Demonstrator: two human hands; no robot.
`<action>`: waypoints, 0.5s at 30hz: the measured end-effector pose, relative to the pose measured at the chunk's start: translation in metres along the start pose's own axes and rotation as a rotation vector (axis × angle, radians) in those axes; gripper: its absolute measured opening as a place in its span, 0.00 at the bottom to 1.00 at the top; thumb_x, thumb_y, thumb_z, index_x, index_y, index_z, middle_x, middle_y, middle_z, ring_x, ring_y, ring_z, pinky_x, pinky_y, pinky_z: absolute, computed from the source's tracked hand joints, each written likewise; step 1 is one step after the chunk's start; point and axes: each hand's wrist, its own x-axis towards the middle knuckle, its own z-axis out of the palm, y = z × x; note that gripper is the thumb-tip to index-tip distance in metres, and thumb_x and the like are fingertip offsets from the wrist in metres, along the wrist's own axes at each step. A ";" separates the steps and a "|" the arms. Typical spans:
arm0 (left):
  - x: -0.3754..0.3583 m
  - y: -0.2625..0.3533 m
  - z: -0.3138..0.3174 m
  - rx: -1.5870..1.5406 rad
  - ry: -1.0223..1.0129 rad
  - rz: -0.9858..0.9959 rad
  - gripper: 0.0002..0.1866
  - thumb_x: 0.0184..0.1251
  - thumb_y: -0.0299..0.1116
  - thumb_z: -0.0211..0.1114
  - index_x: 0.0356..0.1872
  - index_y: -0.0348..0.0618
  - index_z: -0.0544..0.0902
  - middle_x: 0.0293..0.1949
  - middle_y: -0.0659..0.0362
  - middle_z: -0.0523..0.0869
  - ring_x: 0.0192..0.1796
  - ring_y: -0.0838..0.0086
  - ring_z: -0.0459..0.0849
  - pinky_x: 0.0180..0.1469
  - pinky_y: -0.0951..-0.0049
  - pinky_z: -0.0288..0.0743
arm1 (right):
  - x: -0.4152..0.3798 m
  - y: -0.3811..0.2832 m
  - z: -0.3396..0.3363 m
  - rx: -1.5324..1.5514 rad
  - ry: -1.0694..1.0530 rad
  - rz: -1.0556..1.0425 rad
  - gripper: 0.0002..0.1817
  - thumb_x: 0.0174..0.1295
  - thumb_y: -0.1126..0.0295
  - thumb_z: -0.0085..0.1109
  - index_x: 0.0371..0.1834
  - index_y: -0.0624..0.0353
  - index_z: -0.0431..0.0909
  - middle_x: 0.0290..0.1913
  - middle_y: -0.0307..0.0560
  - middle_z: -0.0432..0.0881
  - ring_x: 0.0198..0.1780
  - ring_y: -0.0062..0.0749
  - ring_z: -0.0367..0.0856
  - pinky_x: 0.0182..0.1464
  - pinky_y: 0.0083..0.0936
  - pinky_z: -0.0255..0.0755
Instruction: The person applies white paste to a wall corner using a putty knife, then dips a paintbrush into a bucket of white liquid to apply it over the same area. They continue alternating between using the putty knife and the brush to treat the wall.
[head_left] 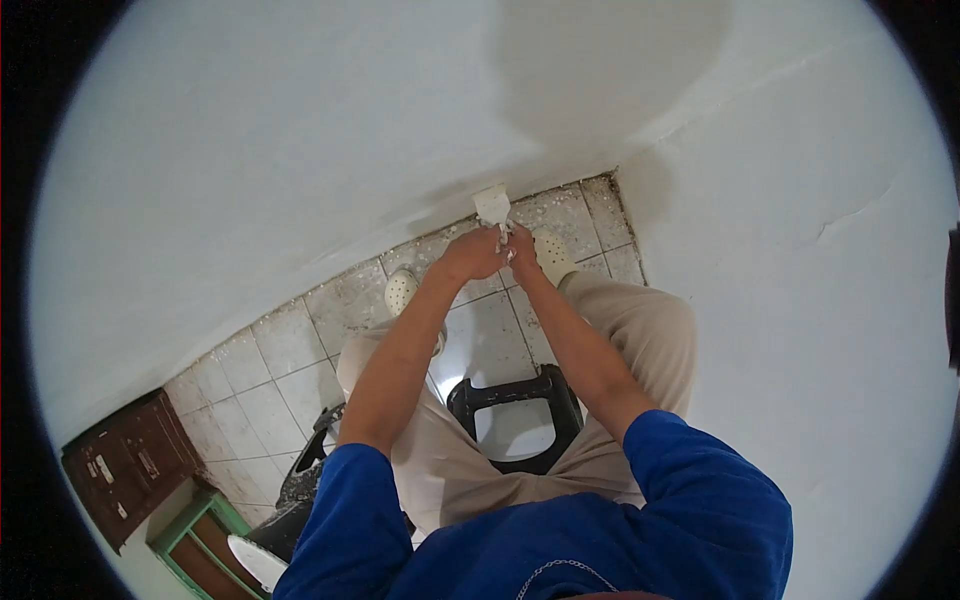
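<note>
A putty knife (491, 205) with a broad, pale, smeared blade points up toward the foot of the wall. Its narrow end runs in between my two hands, which are pressed close together. My left hand (474, 254) is closed at the near end of the knife. My right hand (522, 252) is closed there too, with white paste on its fingers. The handle is mostly covered by the fingers, so how each hand shares the grip is hard to see.
White walls (280, 190) meet in a corner above a dirty tiled floor (285, 375) spotted with white bits. A black stool (515, 465) stands between my legs. To the lower left are a dark brown panel (135, 460), a green-framed piece (205, 535) and a black object (305, 480).
</note>
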 end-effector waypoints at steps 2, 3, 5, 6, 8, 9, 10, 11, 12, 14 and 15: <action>0.000 -0.007 0.002 -0.026 0.077 0.050 0.23 0.61 0.45 0.55 0.50 0.37 0.71 0.47 0.43 0.77 0.51 0.51 0.74 0.53 0.58 0.68 | -0.014 -0.014 0.000 -0.050 -0.012 -0.018 0.08 0.58 0.73 0.48 0.34 0.65 0.75 0.23 0.41 0.74 0.22 0.22 0.68 0.23 0.23 0.62; 0.001 -0.010 -0.003 -0.009 0.060 0.040 0.23 0.61 0.45 0.55 0.48 0.36 0.72 0.46 0.43 0.77 0.51 0.50 0.75 0.53 0.58 0.68 | -0.014 -0.015 0.000 -0.133 0.005 -0.019 0.07 0.58 0.72 0.48 0.33 0.63 0.75 0.23 0.38 0.73 0.21 0.20 0.68 0.22 0.22 0.61; -0.002 -0.012 -0.003 0.018 0.014 0.015 0.21 0.60 0.44 0.55 0.45 0.36 0.73 0.45 0.43 0.78 0.50 0.50 0.75 0.52 0.58 0.69 | -0.013 0.004 -0.013 -0.288 0.035 0.077 0.06 0.57 0.72 0.49 0.32 0.61 0.75 0.22 0.37 0.73 0.20 0.19 0.68 0.21 0.22 0.61; -0.005 -0.012 -0.005 0.036 -0.005 -0.008 0.21 0.60 0.44 0.54 0.45 0.35 0.74 0.46 0.43 0.78 0.50 0.51 0.75 0.52 0.58 0.69 | -0.001 0.028 -0.028 -0.357 0.048 0.162 0.06 0.57 0.71 0.49 0.31 0.61 0.75 0.22 0.37 0.73 0.19 0.21 0.68 0.21 0.22 0.61; -0.008 -0.012 -0.009 0.091 -0.053 -0.050 0.21 0.58 0.43 0.53 0.45 0.35 0.75 0.48 0.43 0.77 0.50 0.53 0.76 0.53 0.59 0.69 | 0.017 0.065 -0.050 -0.355 0.052 0.263 0.07 0.56 0.70 0.51 0.31 0.62 0.75 0.21 0.39 0.73 0.19 0.23 0.68 0.22 0.23 0.61; -0.008 -0.014 -0.006 0.077 -0.049 -0.048 0.21 0.58 0.42 0.53 0.45 0.35 0.75 0.48 0.43 0.77 0.50 0.53 0.76 0.53 0.59 0.69 | 0.020 0.079 -0.056 -0.289 0.039 0.279 0.07 0.55 0.69 0.51 0.30 0.62 0.74 0.21 0.40 0.73 0.19 0.24 0.69 0.22 0.24 0.61; -0.008 -0.018 -0.003 0.068 -0.044 -0.047 0.21 0.58 0.42 0.53 0.45 0.35 0.75 0.48 0.44 0.77 0.50 0.53 0.76 0.53 0.59 0.69 | 0.021 0.083 -0.056 -0.219 0.025 0.291 0.08 0.55 0.68 0.52 0.30 0.63 0.74 0.21 0.41 0.74 0.19 0.26 0.69 0.22 0.25 0.61; -0.007 -0.021 -0.001 0.060 -0.035 -0.046 0.21 0.58 0.41 0.53 0.46 0.35 0.75 0.47 0.44 0.77 0.50 0.53 0.76 0.53 0.59 0.69 | 0.028 0.084 -0.057 -0.342 0.018 0.237 0.09 0.55 0.67 0.52 0.30 0.63 0.74 0.22 0.42 0.74 0.19 0.26 0.70 0.23 0.26 0.62; -0.008 -0.021 -0.002 0.064 -0.018 -0.048 0.20 0.58 0.41 0.53 0.46 0.35 0.74 0.47 0.44 0.77 0.50 0.53 0.76 0.53 0.59 0.69 | 0.029 0.077 -0.055 -0.463 0.013 0.183 0.10 0.55 0.65 0.53 0.29 0.63 0.74 0.23 0.43 0.75 0.20 0.27 0.70 0.23 0.27 0.63; -0.016 -0.016 -0.004 0.072 -0.006 -0.054 0.20 0.58 0.40 0.54 0.46 0.36 0.74 0.46 0.44 0.77 0.50 0.53 0.76 0.53 0.59 0.69 | 0.036 0.082 -0.052 -0.587 -0.004 0.177 0.12 0.54 0.64 0.52 0.30 0.63 0.75 0.27 0.46 0.77 0.23 0.30 0.73 0.26 0.30 0.66; -0.017 -0.016 -0.004 0.084 -0.007 -0.049 0.20 0.58 0.40 0.54 0.47 0.36 0.74 0.46 0.44 0.76 0.51 0.53 0.75 0.53 0.59 0.69 | 0.045 0.087 -0.054 -0.593 -0.016 0.221 0.13 0.54 0.64 0.51 0.32 0.63 0.75 0.29 0.48 0.78 0.25 0.33 0.75 0.29 0.31 0.68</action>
